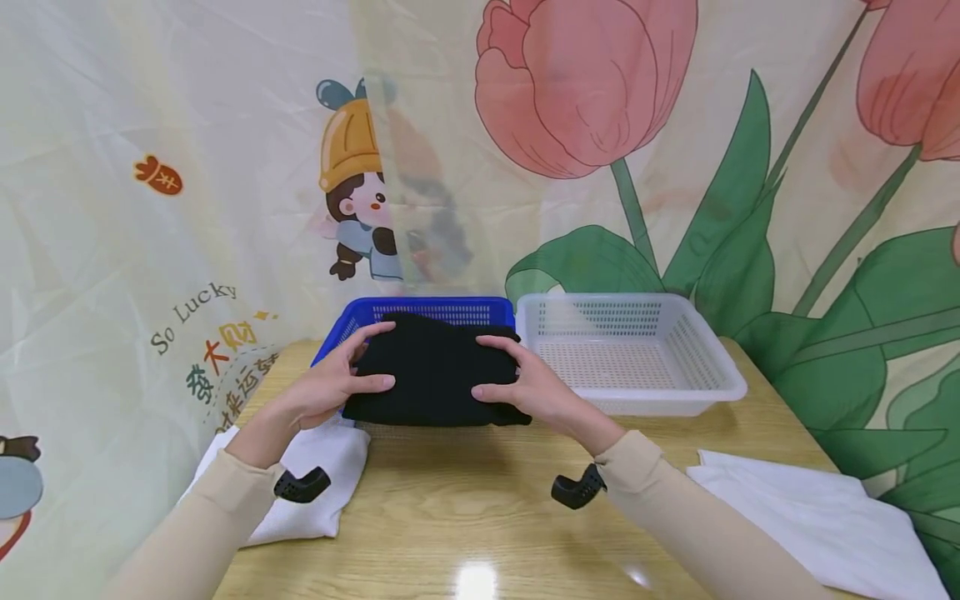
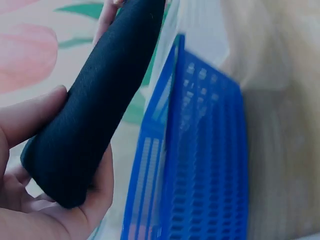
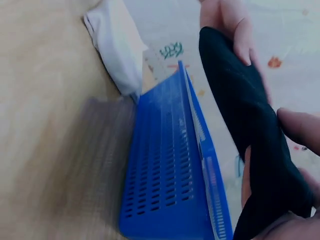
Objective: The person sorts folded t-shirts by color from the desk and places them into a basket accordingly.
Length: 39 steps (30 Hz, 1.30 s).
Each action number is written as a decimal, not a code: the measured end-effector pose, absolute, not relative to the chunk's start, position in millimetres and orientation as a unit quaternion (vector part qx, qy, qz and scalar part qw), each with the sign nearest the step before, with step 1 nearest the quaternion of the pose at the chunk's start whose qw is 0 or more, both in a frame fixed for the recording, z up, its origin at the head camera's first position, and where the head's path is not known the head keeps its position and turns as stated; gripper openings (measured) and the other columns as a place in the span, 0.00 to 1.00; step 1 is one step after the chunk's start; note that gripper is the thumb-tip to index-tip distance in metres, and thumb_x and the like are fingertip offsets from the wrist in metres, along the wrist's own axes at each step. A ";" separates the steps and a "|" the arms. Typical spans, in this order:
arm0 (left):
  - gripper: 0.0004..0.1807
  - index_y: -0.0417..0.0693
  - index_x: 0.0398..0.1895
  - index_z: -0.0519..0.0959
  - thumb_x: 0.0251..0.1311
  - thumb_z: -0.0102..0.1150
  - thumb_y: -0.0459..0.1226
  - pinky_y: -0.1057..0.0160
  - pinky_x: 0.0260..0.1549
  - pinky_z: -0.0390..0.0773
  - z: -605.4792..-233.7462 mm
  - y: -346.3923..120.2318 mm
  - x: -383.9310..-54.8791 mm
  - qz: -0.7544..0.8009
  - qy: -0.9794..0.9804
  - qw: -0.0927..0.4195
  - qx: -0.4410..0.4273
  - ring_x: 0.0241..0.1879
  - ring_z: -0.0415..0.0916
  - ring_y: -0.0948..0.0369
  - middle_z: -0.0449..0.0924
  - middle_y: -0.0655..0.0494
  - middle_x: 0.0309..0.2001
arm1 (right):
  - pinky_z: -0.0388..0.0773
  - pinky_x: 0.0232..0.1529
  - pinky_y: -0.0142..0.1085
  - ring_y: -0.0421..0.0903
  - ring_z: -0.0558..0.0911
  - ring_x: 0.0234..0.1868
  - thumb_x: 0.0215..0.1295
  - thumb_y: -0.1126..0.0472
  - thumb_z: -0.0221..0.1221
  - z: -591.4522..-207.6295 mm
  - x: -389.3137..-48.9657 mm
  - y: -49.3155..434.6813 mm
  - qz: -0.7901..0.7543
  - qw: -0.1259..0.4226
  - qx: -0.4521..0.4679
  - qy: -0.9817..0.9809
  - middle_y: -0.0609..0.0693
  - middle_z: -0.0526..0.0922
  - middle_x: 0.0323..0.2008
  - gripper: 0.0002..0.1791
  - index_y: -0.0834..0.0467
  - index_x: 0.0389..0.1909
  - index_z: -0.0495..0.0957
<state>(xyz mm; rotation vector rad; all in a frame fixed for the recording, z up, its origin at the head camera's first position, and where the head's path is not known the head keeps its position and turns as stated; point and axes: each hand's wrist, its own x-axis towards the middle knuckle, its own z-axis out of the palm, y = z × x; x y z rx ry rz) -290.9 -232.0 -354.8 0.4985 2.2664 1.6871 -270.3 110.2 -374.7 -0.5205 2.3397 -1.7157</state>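
A folded black cloth (image 1: 435, 375) is held level above the blue basket (image 1: 435, 304). My left hand (image 1: 330, 379) grips its left end, thumb on the near face and fingers round the far side. At the right end, my right hand (image 1: 536, 383) pinches the cloth the same way. Both wrist views show the cloth as a thick soft fold, apart from the basket's rim. In the head view the cloth hides most of the basket's inside.
Right of the blue basket stands a white basket (image 1: 708, 375). White cloths lie at the table's left (image 1: 322, 483) and right (image 1: 810, 508). A printed curtain (image 1: 247, 125) hangs behind the wooden table (image 1: 420, 517).
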 end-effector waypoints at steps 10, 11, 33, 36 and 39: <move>0.49 0.64 0.87 0.50 0.71 0.66 0.32 0.34 0.78 0.51 -353.8 -246.6 -344.8 0.574 0.790 0.140 0.163 0.85 0.24 0.44 0.31 0.43 0.86 | 0.68 0.74 0.59 0.57 0.54 0.84 0.64 0.56 0.77 -378.1 -327.9 86.3 -0.567 0.079 -0.177 0.801 0.47 0.53 0.85 0.46 0.37 0.80 0.66; 0.49 0.64 0.87 0.50 0.72 0.66 0.32 0.35 0.78 0.52 -356.6 -248.1 -350.0 0.575 0.789 0.140 0.163 0.85 0.25 0.44 0.32 0.43 0.86 | 0.67 0.74 0.59 0.58 0.54 0.84 0.64 0.56 0.76 -379.5 -331.9 84.5 -0.570 0.080 -0.175 0.799 0.47 0.52 0.85 0.46 0.37 0.80 0.66; 0.51 0.64 0.87 0.48 0.70 0.66 0.30 0.28 0.76 0.47 -405.4 -271.1 -398.3 0.555 0.818 0.121 0.092 0.84 0.20 0.38 0.23 0.43 0.87 | 0.83 0.54 0.45 0.59 0.70 0.75 0.63 0.65 0.75 -416.7 -370.2 32.9 -0.603 0.052 -0.097 0.790 0.54 0.57 0.84 0.45 0.47 0.79 0.68; 0.50 0.61 0.87 0.49 0.70 0.65 0.28 0.29 0.77 0.47 -410.1 -271.9 -400.9 0.555 0.819 0.114 0.087 0.84 0.21 0.37 0.24 0.42 0.87 | 0.82 0.45 0.40 0.60 0.76 0.68 0.63 0.65 0.76 -422.3 -372.4 28.2 -0.600 0.049 -0.093 0.793 0.54 0.58 0.83 0.44 0.47 0.79 0.69; 0.50 0.59 0.87 0.49 0.69 0.64 0.27 0.29 0.77 0.47 -412.5 -270.9 -403.7 0.551 0.823 0.108 0.087 0.84 0.23 0.36 0.25 0.40 0.86 | 0.78 0.39 0.37 0.58 0.83 0.52 0.62 0.65 0.76 -424.2 -374.4 25.8 -0.600 0.050 -0.086 0.794 0.55 0.58 0.83 0.45 0.48 0.79 0.69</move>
